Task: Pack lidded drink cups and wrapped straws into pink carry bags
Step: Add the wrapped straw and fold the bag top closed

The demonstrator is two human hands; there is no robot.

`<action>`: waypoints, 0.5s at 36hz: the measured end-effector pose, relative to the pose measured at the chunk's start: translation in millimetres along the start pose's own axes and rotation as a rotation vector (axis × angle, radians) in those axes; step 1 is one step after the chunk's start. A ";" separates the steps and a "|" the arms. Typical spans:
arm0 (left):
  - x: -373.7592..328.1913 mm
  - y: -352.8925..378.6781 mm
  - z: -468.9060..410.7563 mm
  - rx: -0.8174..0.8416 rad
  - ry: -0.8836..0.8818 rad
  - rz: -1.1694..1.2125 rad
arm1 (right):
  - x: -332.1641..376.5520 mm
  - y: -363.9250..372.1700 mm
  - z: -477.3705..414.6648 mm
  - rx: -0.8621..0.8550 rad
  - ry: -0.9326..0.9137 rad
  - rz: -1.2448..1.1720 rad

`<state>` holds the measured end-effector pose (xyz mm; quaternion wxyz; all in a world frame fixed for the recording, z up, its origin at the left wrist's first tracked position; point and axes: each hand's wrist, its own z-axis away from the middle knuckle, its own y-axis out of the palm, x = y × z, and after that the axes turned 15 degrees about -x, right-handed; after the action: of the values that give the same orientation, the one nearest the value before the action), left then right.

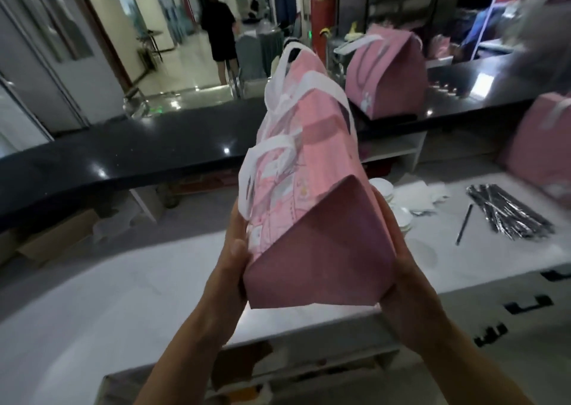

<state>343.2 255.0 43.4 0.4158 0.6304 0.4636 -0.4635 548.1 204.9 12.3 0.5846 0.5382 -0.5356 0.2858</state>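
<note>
A pink carry bag point(309, 194) with white handles is held up in the air above the white work surface, tilted away from me, its plain bottom panel facing the camera. My left hand point(234, 259) presses against the bag's left side with the thumb on the printed face. My right hand point(401, 268) cups the right side near the bottom. What the bag holds is hidden. A pile of black wrapped straws point(506, 213) lies on the white surface to the right, with one single straw point(463, 224) apart from it. White cup lids point(398, 210) sit behind the bag.
A second pink bag point(386, 74) stands on the black counter point(154, 154) at the back. A third pink bag point(543, 148) is at the right edge. A cardboard box point(52, 241) sits under the counter at left. A person stands far off in the hallway.
</note>
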 end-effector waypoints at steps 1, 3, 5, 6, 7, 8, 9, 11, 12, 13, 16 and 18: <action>-3.1 8.1 -2.7 0.037 0.020 0.002 | 4.5 -6.3 -3.4 -0.004 -0.006 0.002; -8.2 20.2 -10.9 0.048 0.050 -0.005 | 10.9 -16.9 -13.3 -0.039 -0.009 -0.002; -11.0 27.7 -22.8 0.056 0.093 -0.047 | 15.9 -23.5 -29.1 -0.084 -0.060 0.009; -11.6 30.5 -30.0 0.067 0.113 -0.064 | 20.4 -24.1 -37.3 -0.086 -0.098 0.020; -11.7 32.8 -38.1 0.072 0.121 -0.079 | 25.2 -24.0 -46.5 -0.076 -0.129 0.043; -10.5 34.3 -47.3 0.066 0.125 -0.098 | 28.7 -24.4 -56.2 -0.060 -0.152 0.072; -9.4 36.4 -57.6 0.055 0.135 -0.116 | 31.7 -24.9 -67.4 -0.047 -0.169 0.093; -5.5 39.7 -81.4 0.031 0.157 -0.135 | 36.3 -24.7 -92.6 -0.025 -0.201 0.130; -2.6 41.3 -95.2 0.022 0.165 -0.132 | 37.9 -24.5 -106.5 -0.022 -0.220 0.157; 0.2 43.2 -109.2 0.016 0.167 -0.121 | 39.2 -23.4 -120.6 -0.023 -0.235 0.179; 9.2 47.6 -155.9 -0.015 0.166 -0.056 | 41.4 -18.4 -168.1 -0.014 -0.245 0.185; 18.7 49.1 -186.8 -0.030 0.163 0.001 | 36.8 -14.5 -201.8 -0.009 -0.228 0.188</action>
<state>430.5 425.9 71.9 0.3865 0.6599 0.5025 -0.4033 635.3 381.0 72.9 0.4929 0.5121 -0.6480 0.2738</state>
